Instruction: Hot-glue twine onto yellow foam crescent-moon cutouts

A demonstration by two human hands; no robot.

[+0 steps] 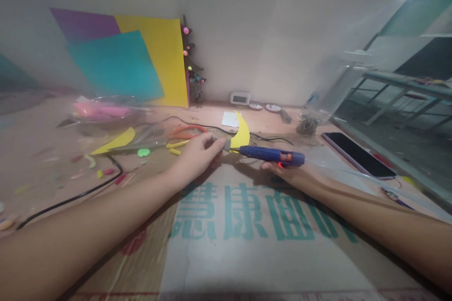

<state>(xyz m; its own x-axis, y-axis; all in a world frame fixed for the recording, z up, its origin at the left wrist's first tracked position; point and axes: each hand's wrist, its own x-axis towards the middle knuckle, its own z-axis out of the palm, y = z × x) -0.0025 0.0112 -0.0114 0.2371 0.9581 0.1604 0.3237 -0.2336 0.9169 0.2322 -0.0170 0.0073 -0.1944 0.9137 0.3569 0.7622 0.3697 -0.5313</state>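
Head view: the left hand (198, 154) pinched a grey piece (226, 145) beside a cut-out yellow crescent (243, 131); the right hand (287, 173) held a glue gun (263, 153); any bond was unclear.

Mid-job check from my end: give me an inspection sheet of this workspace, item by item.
Surface: pale printed sheet over brown cardboard
Job's things: yellow crescent; blue glue gun, red light lit below
Clutter: green scrap, other scraps, phone
Hands: left hand pinches grey piece by the crescent; right hand holds the glue gun
Cables: black cord at left
Surroundings: coloured sheets and small white display by the wall
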